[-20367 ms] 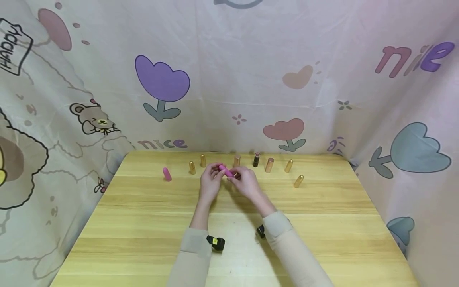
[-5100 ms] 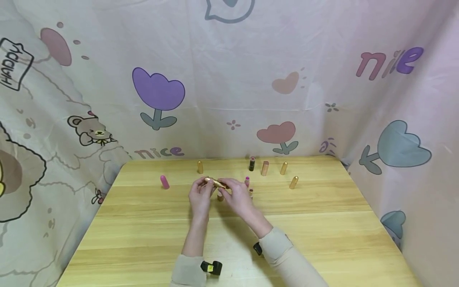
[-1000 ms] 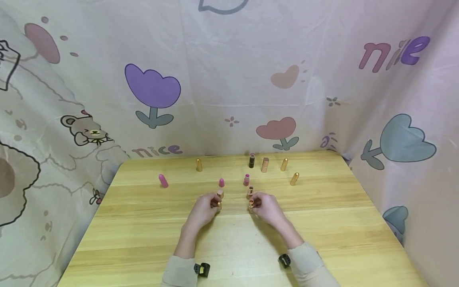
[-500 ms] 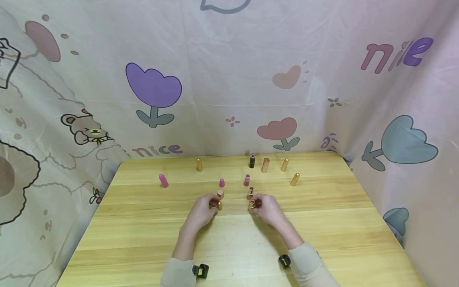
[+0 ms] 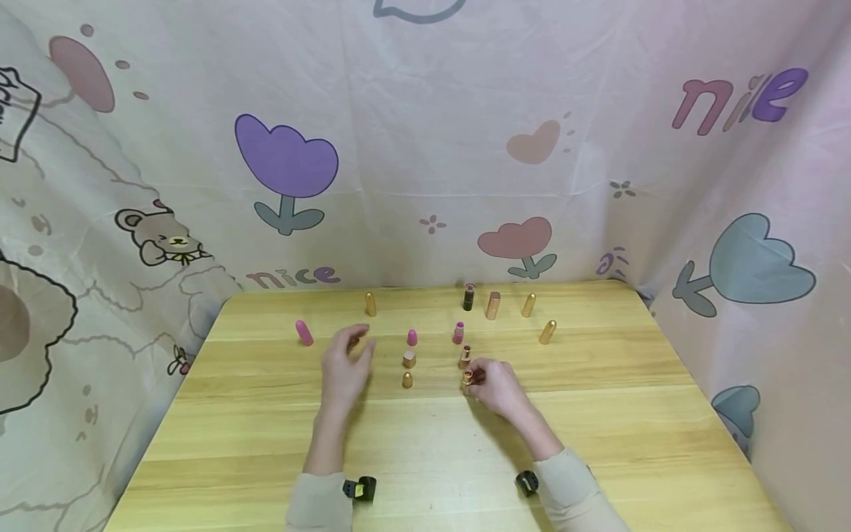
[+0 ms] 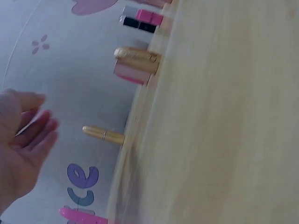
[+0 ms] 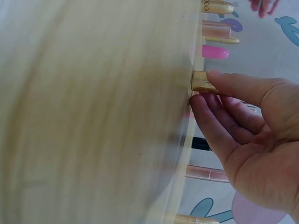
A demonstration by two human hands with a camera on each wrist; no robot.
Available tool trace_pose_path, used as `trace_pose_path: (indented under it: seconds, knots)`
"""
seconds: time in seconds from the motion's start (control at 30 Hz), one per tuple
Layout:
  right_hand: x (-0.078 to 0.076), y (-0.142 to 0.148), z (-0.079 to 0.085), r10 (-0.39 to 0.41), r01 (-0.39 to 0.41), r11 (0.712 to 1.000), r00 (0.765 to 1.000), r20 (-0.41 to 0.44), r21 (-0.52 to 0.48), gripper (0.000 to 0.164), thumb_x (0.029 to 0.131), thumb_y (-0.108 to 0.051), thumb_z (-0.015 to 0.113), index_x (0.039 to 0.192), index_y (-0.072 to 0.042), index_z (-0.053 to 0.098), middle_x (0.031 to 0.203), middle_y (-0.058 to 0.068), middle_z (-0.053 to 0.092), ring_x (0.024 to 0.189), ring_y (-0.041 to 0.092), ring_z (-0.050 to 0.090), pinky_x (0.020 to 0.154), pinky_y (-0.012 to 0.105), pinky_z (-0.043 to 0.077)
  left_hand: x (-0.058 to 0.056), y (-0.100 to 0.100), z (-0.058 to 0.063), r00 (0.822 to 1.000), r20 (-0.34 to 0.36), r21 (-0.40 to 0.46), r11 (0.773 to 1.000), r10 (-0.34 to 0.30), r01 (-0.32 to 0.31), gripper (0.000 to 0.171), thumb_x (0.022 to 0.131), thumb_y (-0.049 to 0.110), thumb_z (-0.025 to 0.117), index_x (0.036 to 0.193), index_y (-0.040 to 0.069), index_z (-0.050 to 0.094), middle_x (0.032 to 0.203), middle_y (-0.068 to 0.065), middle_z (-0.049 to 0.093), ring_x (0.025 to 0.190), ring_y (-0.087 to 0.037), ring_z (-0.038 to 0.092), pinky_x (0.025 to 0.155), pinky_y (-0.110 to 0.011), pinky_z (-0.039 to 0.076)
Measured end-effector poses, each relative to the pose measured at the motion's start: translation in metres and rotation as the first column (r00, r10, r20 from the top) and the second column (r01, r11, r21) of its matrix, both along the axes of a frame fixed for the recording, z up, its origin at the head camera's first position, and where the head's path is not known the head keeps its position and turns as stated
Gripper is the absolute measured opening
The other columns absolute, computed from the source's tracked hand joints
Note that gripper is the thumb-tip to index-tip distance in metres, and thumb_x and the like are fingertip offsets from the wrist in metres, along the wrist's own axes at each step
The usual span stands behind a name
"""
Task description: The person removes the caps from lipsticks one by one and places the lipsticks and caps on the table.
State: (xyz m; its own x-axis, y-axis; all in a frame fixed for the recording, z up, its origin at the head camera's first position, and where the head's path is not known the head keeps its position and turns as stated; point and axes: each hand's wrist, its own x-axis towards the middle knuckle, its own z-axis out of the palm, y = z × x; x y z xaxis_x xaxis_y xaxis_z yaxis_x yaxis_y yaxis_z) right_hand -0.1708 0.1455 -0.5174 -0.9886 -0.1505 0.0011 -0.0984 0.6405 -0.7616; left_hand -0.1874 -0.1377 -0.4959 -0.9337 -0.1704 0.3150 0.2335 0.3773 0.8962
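Observation:
My right hand (image 5: 499,388) pinches an uncapped gold lipstick base (image 5: 467,378) standing on the table; the right wrist view shows thumb and fingers about this base (image 7: 202,81). Behind it stand an uncapped rose-gold lipstick (image 5: 465,357) and an uncapped pink lipstick (image 5: 459,333). Left of these are a gold cap (image 5: 408,380), a rose-gold cap (image 5: 409,360) and a pink cap (image 5: 412,338). My left hand (image 5: 344,369) holds nothing, its fingers parted, between the caps and a pink lipstick (image 5: 304,333). A gold lipstick (image 5: 370,304) stands beyond its fingertips.
Along the back of the wooden table (image 5: 266,414) stand a black lipstick (image 5: 468,297), a rose-gold lipstick (image 5: 493,305) and a gold lipstick (image 5: 528,305). Another gold lipstick (image 5: 548,332) is farther right. A patterned cloth (image 5: 412,133) hangs behind the table.
The pink lipstick, then the gold one, held in both hands earlier, now stand as separate bases and caps. My left hand has released the gold cap and moved left and away; the right stays put.

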Motion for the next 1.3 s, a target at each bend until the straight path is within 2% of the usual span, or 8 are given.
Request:
trace_pose_path:
  seconds: [0.13,0.37,0.47,0.53,0.63,0.83,1.0,1.3]
  knots:
    - [-0.001,0.001,0.000,-0.003,0.003,1.000,1.000,-0.004,-0.002,0.025,0.076,0.007,0.085,0.095,-0.003,0.074,0.085,0.002,0.074,0.079,0.015,0.070,0.074,0.030,0.063,-0.012,-0.010,0.001,0.968,-0.184,0.068,0.984,0.173,-0.163,0.036,0.094,-0.002,0.072,0.128,-0.005,0.063,0.134,-0.019,0.063,0.129,-0.034,0.058,0.118,-0.030,0.042]
    - [-0.003,0.001,0.000,-0.005,0.005,1.000,1.000,0.003,0.005,0.025,0.076,0.006,0.085,0.097,-0.002,0.074,0.085,0.002,0.073,0.079,0.015,0.069,0.072,0.027,0.062,-0.030,-0.032,-0.003,0.829,-0.370,0.128,0.907,0.419,-0.401,0.043,0.092,-0.002,0.074,0.132,-0.008,0.060,0.143,-0.020,0.057,0.137,-0.035,0.051,0.119,-0.032,0.041]
    - [-0.004,0.001,0.000,-0.008,0.008,1.000,1.000,0.009,0.004,0.025,0.076,0.006,0.085,0.098,-0.002,0.074,0.085,0.002,0.073,0.079,0.014,0.069,0.072,0.027,0.062,-0.037,-0.041,-0.007,0.794,-0.372,0.146,0.874,0.482,-0.463,0.045,0.092,-0.001,0.073,0.135,-0.008,0.058,0.144,-0.021,0.056,0.138,-0.037,0.050,0.123,-0.039,0.036]
    - [-0.004,0.000,0.001,-0.006,0.006,1.000,1.000,0.010,0.000,0.026,0.076,0.006,0.085,0.097,-0.002,0.074,0.085,0.002,0.073,0.079,0.015,0.069,0.072,0.027,0.063,-0.041,-0.046,-0.009,0.795,-0.327,0.157,0.859,0.511,-0.487,0.046,0.094,-0.001,0.071,0.138,-0.008,0.056,0.146,-0.021,0.055,0.139,-0.038,0.049,0.125,-0.041,0.034]
    - [-0.004,-0.001,0.002,-0.001,0.001,1.000,1.000,0.018,-0.008,0.026,0.076,0.006,0.085,0.097,-0.002,0.073,0.086,0.003,0.073,0.079,0.015,0.070,0.073,0.028,0.063,-0.045,-0.054,-0.012,0.833,-0.184,0.174,0.852,0.521,-0.494,0.050,0.097,0.003,0.067,0.144,-0.004,0.052,0.151,-0.018,0.051,0.144,-0.035,0.044,0.127,-0.040,0.028]
    - [-0.004,-0.002,0.001,0.000,0.001,1.000,0.999,0.034,-0.007,0.025,0.076,0.006,0.085,0.096,-0.003,0.073,0.086,0.003,0.073,0.080,0.015,0.069,0.075,0.029,0.063,-0.049,-0.063,-0.015,0.885,0.110,0.161,0.871,0.452,-0.465,0.058,0.101,0.010,0.062,0.155,0.000,0.040,0.157,-0.020,0.042,0.147,-0.039,0.037,0.127,-0.048,0.028]
    - [-0.003,-0.001,0.001,-0.007,0.007,1.000,1.000,0.025,-0.006,0.026,0.075,0.006,0.086,0.096,-0.003,0.073,0.086,0.003,0.073,0.079,0.015,0.069,0.072,0.027,0.063,-0.053,-0.066,-0.019,0.889,0.220,0.195,0.874,0.402,-0.444,0.054,0.102,0.005,0.057,0.153,-0.003,0.039,0.153,-0.024,0.043,0.142,-0.040,0.044,0.122,-0.045,0.039]
    - [0.003,0.002,0.002,0.018,-0.017,1.000,0.999,0.041,-0.020,0.035,0.077,0.004,0.084,0.110,0.002,0.072,0.094,0.007,0.075,0.086,0.019,0.072,0.081,0.033,0.064,-0.057,-0.076,-0.025,0.876,0.277,0.190,0.871,0.396,-0.454,0.044,0.103,0.002,0.054,0.147,-0.003,0.046,0.144,-0.022,0.053,0.133,-0.035,0.053,0.115,-0.042,0.047]
